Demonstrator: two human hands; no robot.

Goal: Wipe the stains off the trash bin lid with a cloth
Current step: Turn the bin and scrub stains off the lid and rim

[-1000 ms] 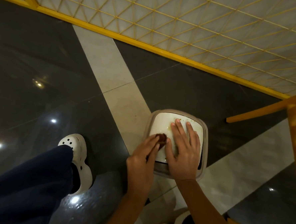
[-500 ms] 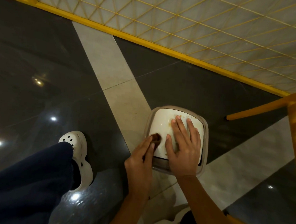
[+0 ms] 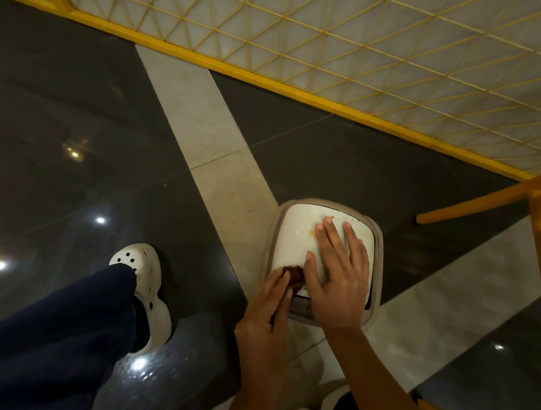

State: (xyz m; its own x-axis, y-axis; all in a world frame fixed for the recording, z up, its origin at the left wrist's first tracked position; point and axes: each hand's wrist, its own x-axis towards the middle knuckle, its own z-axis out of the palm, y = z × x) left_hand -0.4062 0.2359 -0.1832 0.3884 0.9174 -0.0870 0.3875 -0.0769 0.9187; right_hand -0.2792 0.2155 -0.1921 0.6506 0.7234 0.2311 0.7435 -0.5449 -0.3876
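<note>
Head view: the trash bin lid [image 3: 295,238] is a smooth, white, domed square with rounded corners, seated inside the bin's translucent greyish rim [image 3: 378,243]. The bin stands on the floor, right of centre, partly on a pale stone strip [image 3: 204,121]. Yellowish stains [image 3: 312,237] smear the lid near its middle, with small specks along its far edge.

The cloth [image 3: 294,274] is a small, fuzzy brown wad at the lid's near-left corner. The left hand [image 3: 265,312] grips it at the fingertips, pressing it to the plastic. The right hand [image 3: 338,272] lies flat with its fingers spread and relaxed, covering most of the lid's right half; its thumb touches the cloth. The lid's far-left part is bare.

Around the bin, the dark glossy floor tiles [image 3: 78,114] mirror ceiling lights. A white perforated clog [image 3: 144,279] and a navy trouser leg [image 3: 48,349] stand well apart on the left. A yellow-framed lattice panel [image 3: 301,89] runs along the far side. An orange wooden bar [image 3: 472,201] reaches in near the bin's far-right corner.
</note>
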